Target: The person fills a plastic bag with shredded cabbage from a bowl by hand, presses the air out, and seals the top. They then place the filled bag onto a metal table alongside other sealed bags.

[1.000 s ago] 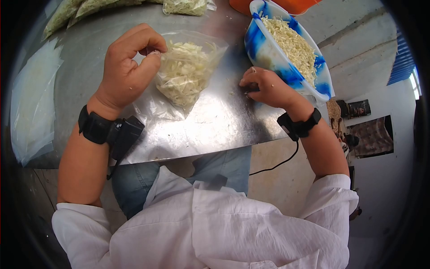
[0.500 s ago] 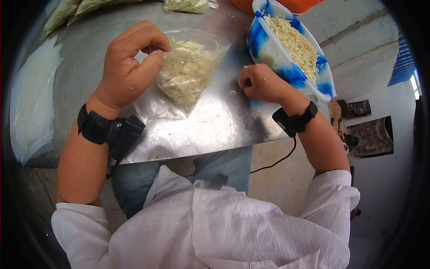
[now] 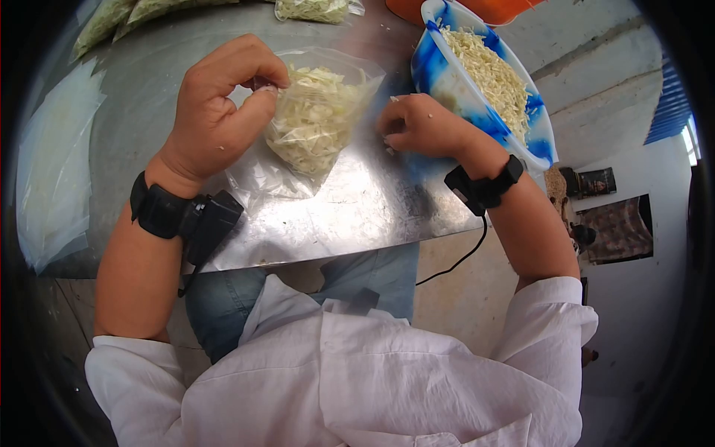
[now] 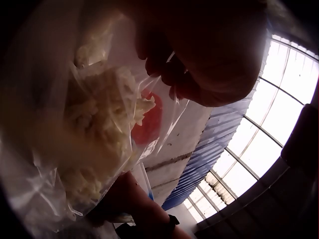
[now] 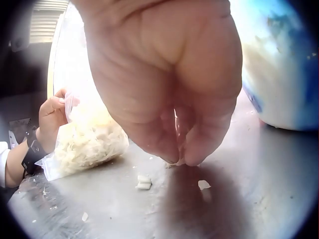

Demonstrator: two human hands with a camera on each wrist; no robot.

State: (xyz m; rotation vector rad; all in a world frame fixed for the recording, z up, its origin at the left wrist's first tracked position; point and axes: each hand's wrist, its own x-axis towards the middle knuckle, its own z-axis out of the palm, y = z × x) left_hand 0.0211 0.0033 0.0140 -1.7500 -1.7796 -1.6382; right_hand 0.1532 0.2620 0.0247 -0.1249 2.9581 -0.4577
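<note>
My left hand (image 3: 220, 115) pinches the top edge of a clear plastic bag (image 3: 307, 130) between thumb and fingers. Pale shredded vegetable fills much of the bag, which rests on the metal table (image 3: 350, 212). To the right of the bag, my right hand (image 3: 428, 128) hovers low over the table, fingers curled and fingertips together. A whitish shred (image 5: 172, 163) shows at those fingertips in the right wrist view. Loose pale pieces (image 5: 143, 182) lie on the metal below. Small bits also stick to the backs of both hands.
A blue-and-white bowl (image 3: 436, 71) heaped with shreds stands beyond my right hand, an orange container (image 3: 406, 9) behind it. Filled bags (image 3: 309, 9) lie along the far side. Flat clear plastic bags (image 3: 56, 167) are stacked at the left.
My right hand has drawn away from beside the bowl, leftward toward the bag, its fingers curling in. The left hand keeps its grip, having shifted only slightly right with the bag.
</note>
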